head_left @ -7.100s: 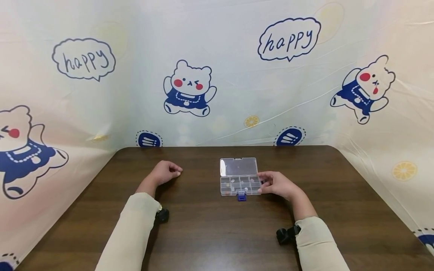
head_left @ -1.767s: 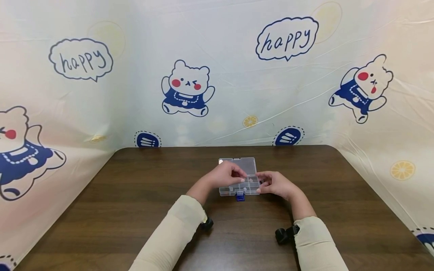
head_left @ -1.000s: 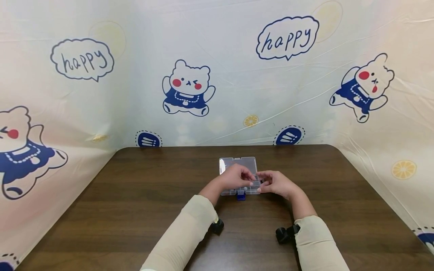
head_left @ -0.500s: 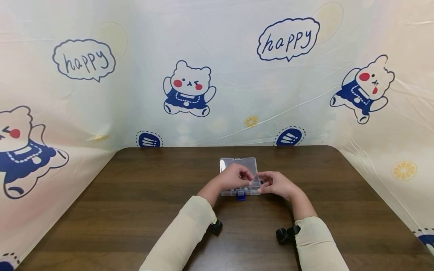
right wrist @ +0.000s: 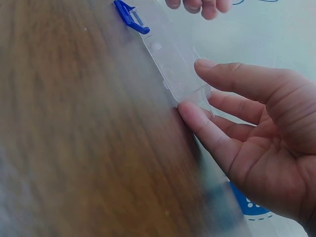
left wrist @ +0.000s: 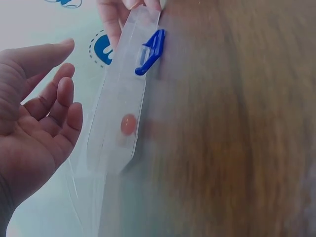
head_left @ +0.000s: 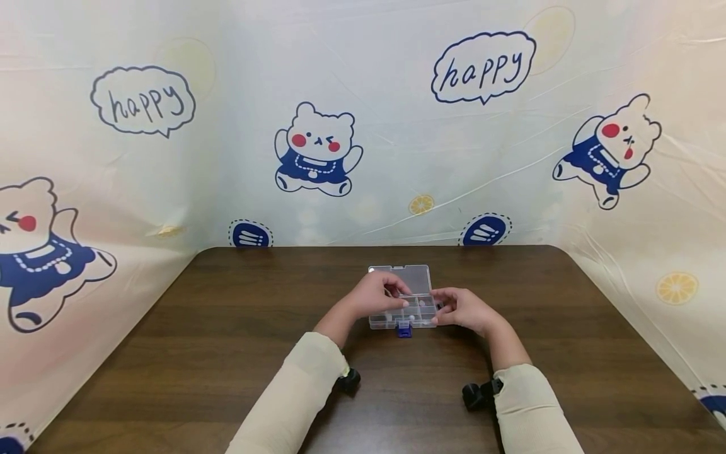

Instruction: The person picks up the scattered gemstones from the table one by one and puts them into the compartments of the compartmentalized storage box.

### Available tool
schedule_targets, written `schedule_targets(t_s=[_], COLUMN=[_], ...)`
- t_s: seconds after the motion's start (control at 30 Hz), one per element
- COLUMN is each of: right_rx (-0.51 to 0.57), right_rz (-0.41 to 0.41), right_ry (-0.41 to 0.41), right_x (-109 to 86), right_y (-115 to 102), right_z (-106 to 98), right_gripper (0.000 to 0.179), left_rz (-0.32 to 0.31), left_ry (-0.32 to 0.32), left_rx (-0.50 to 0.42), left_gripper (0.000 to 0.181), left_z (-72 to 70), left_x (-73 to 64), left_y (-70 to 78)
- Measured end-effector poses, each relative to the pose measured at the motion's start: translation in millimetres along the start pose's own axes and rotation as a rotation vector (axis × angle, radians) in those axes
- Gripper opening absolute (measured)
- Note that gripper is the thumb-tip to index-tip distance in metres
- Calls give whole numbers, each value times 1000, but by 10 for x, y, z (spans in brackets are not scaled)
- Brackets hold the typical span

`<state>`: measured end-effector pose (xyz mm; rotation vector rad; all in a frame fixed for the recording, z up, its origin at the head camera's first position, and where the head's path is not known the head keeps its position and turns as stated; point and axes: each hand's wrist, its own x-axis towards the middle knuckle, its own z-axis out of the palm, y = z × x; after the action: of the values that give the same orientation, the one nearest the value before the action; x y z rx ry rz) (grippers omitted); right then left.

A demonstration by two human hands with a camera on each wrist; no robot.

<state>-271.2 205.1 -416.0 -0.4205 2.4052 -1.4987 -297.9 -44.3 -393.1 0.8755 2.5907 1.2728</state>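
Observation:
A clear plastic compartment box (head_left: 386,325) with a blue latch (head_left: 404,331) lies on the wooden table, its transparent lid (head_left: 416,277) folded back. Small whitish pieces, such as one piece (head_left: 422,304) at the right, sit in the compartments. Through the front wall in the left wrist view shows an orange oval piece (left wrist: 129,124). My left hand (head_left: 375,295) hovers over the left half of the box and hides the compartments there. Its thumb and fingers stand apart, with nothing visible between them. My right hand (head_left: 462,309) holds the box's right end between thumb and fingers.
The dark brown table (head_left: 198,340) stretches around the box. A pale printed curtain (head_left: 397,145) hangs behind it and on both sides. A black wrist camera (head_left: 348,382) is strapped to the left arm, another camera (head_left: 476,396) to the right.
My left hand came from the table's left side to over the box, reached to its right compartments, then drew back left in the last half second. My right hand keeps its place on the box.

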Motion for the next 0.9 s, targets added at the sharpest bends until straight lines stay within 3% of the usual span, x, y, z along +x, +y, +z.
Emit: schedule_targets(t_s=[0.23,0.5,0.9], right_rx=[3,-20,-78], right_rz=[-10,-16,-11], right_ry=[-11,29,73], right_x=[-6,-14,-42], right_y=[7,3,-9], right_z=[-2,-27,-94], right_gripper=[68,65,60], left_rz=[13,32,-56], left_ry=[31,70,139], left_rx=[-33,-30,-40], left_gripper=[21,23,27], left_z=[-82,-174,-315], left_x=[-82,-187,-353], left_y=[-61,-137,-207])
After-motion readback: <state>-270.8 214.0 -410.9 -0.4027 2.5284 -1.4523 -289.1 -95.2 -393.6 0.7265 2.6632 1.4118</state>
